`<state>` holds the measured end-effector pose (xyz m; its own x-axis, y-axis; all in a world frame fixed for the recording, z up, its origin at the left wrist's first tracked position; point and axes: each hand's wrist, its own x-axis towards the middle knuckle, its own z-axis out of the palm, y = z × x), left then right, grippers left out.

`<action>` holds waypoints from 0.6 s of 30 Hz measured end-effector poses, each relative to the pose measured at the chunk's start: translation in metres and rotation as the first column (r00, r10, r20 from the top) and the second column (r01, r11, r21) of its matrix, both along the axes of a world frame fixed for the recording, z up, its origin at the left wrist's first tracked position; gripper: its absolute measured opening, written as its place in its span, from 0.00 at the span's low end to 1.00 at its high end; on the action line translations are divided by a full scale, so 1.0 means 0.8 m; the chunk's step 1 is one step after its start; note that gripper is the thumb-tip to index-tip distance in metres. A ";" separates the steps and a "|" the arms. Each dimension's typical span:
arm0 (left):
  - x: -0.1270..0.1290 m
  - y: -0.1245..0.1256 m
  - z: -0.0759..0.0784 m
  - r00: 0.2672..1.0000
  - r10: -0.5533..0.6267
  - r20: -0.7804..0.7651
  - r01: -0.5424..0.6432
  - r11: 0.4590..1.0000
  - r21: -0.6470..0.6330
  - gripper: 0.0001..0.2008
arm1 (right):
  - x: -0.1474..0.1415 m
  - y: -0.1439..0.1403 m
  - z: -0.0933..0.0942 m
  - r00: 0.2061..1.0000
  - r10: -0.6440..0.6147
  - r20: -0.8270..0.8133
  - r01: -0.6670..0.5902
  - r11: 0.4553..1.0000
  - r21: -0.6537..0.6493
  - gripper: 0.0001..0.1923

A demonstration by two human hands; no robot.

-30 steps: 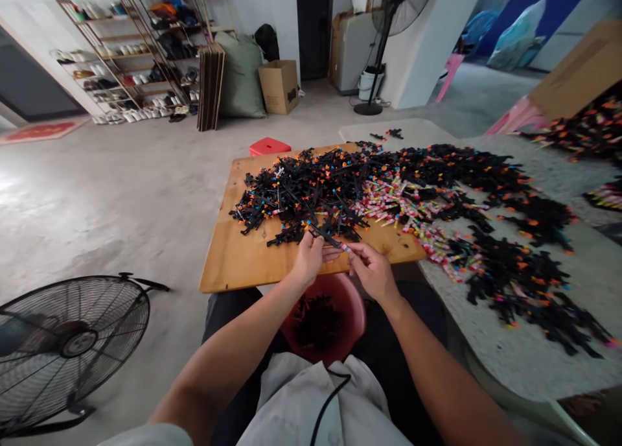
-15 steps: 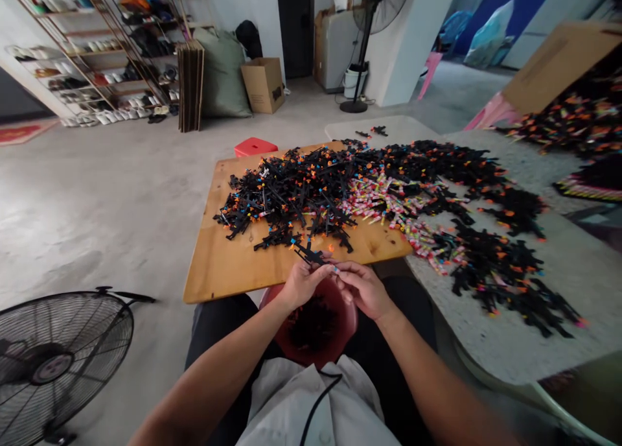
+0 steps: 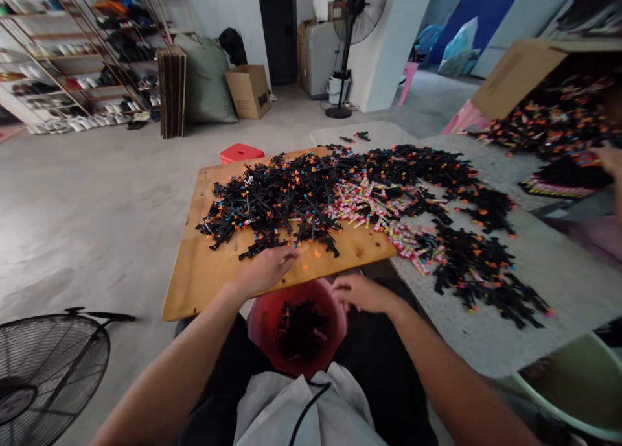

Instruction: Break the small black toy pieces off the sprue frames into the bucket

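A heap of small black plastic pieces (image 3: 272, 203) with orange and blue tips covers the wooden board (image 3: 194, 284). My left hand (image 3: 265, 269) rests on the board at the heap's near edge, fingers stretched toward the pieces, holding nothing that I can see. My right hand (image 3: 362, 293) hovers at the right rim of the red bowl (image 3: 260, 316) on my lap, fingers loose and empty. The bowl holds several black pieces (image 3: 301, 329). Pink and striped sticks (image 3: 374, 206) lie mixed into the middle of the heap.
More black pieces (image 3: 476, 258) spread over the grey speckled table (image 3: 558, 284) at right. A cardboard box (image 3: 525, 70) spills pieces at far right, where another person's hand (image 3: 610, 161) shows. A floor fan (image 3: 43, 375) stands lower left; a red stool (image 3: 240, 153) sits behind the board.
My hands held a black piece together, then parted. The left hand went forward to the heap and the right hand dropped to the bowl's rim. The view has swung rightward.
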<state>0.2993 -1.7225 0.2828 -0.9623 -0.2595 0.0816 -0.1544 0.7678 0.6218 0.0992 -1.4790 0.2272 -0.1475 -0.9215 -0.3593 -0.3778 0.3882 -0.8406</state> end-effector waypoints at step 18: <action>-0.168 0.014 -0.040 0.927 -0.361 -0.107 0.219 0.749 -0.625 0.13 | -0.090 -0.081 0.056 0.484 -0.404 -0.777 0.479 0.865 -0.152 0.18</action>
<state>0.1645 -1.7109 0.2507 -0.9235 0.1979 0.3285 0.2153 0.9764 0.0173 0.0271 -1.5440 0.2716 -0.7759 -0.6299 0.0344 -0.6126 0.7393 -0.2796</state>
